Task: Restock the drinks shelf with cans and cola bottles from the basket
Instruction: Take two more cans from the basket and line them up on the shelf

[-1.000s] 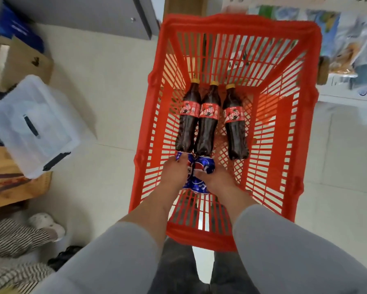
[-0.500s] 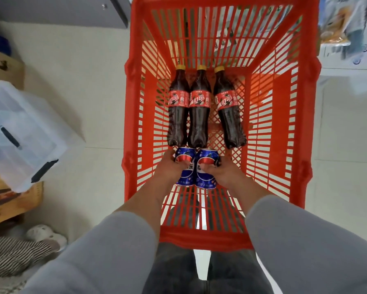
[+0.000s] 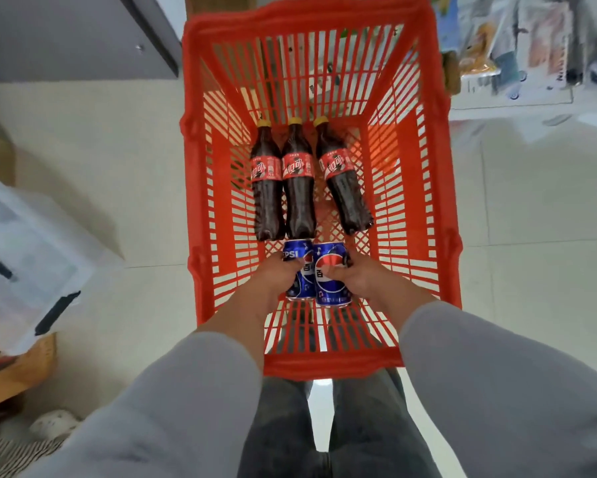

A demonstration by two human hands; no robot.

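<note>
A red plastic basket (image 3: 442, 236) stands on the floor in front of me. Three cola bottles lie side by side on its bottom, caps pointing away: left bottle (image 3: 265, 188), middle bottle (image 3: 299, 191), right bottle (image 3: 345, 188). My left hand (image 3: 276, 274) grips a blue Pepsi can (image 3: 299, 281). My right hand (image 3: 355, 274) grips a second blue Pepsi can (image 3: 330, 288). Both cans are held upright, touching each other, just above the basket's near end, right below the bottle bases.
A clear plastic storage box (image 3: 24, 263) with black clips sits at the left on a wooden crate (image 3: 21, 367). A grey cabinet (image 3: 83, 32) is at the upper left. Packaged goods on a low shelf (image 3: 518, 56) show at the upper right. Pale floor tiles surround the basket.
Both hands have lifted the two cans from the basket bottom and turned them upright, so their labels now face me. The view has shifted slightly over the basket.
</note>
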